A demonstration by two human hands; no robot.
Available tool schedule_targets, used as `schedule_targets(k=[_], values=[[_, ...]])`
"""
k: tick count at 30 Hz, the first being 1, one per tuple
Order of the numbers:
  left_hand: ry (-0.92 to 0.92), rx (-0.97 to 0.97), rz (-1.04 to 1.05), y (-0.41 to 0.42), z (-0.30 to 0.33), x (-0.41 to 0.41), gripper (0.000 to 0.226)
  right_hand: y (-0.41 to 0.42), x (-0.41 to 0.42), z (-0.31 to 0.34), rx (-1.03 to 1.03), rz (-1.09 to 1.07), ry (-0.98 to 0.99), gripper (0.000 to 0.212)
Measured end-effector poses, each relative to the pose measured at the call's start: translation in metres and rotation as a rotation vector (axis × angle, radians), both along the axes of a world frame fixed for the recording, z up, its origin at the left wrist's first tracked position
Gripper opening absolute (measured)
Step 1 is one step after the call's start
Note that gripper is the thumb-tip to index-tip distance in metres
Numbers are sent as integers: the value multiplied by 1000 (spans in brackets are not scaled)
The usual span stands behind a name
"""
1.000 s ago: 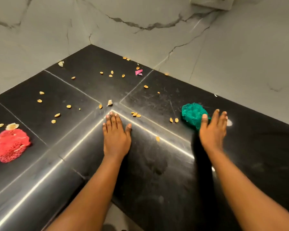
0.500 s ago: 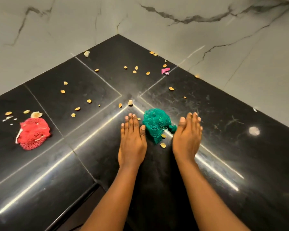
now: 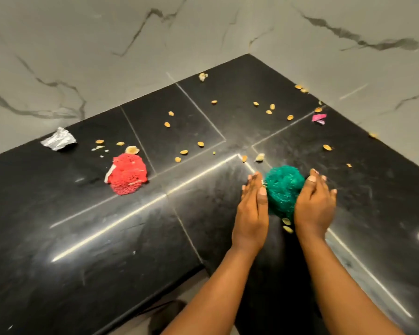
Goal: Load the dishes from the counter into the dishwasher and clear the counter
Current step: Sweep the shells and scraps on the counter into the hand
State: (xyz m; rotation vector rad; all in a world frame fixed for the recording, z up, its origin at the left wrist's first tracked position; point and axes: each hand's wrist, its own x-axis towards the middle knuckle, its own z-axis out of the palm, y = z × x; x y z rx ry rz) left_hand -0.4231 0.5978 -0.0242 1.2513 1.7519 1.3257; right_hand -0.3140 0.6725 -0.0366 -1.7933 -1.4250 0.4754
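Nearest the camera, two bare forearms reach out over the black stone counter and meet around a green mesh scrubber. The left hand stands on its edge against the scrubber's left side, fingers straight and pressed together like a blade; the right hand cups the other side, fingers lightly bent and close together, thumb up along the mesh. Neither hand is closed round it — they flank it as two walls, which reads as corralling the scrubber and loose scraps into one pile rather than lifting it. That fits the two seed husks lying just below the scrubber, between the wrists.

Farther out and to the left, well apart from the hands, a red mesh scrubber sits on the counter with pale bits stuck in it. Beyond it lies a crumpled piece of foil near the wall.

Across the far tiles more husks are scattered singly, thinning toward the corner where the marble-patterned wall meets the counter; a pink wrapper scrap lies near the right wall. No dishes are in view, so what remains here looks to be the clearing of litter.
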Motion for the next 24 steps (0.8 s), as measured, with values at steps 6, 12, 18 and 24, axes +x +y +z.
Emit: schedule_targets(k=[6, 12, 18, 24], values=[[-11, 142, 375, -6, 25, -97, 43, 1, -13, 3, -65, -19, -123, 65], [305, 239, 886, -11, 26, -303, 33, 9, -88, 2, -124, -74, -216, 71], [483, -327, 892, -8, 20, -483, 59, 17, -96, -5, -86, -128, -279, 68], [518, -501, 577, 26, 0, -470, 53, 17, -98, -2, -76, -131, -276, 65]])
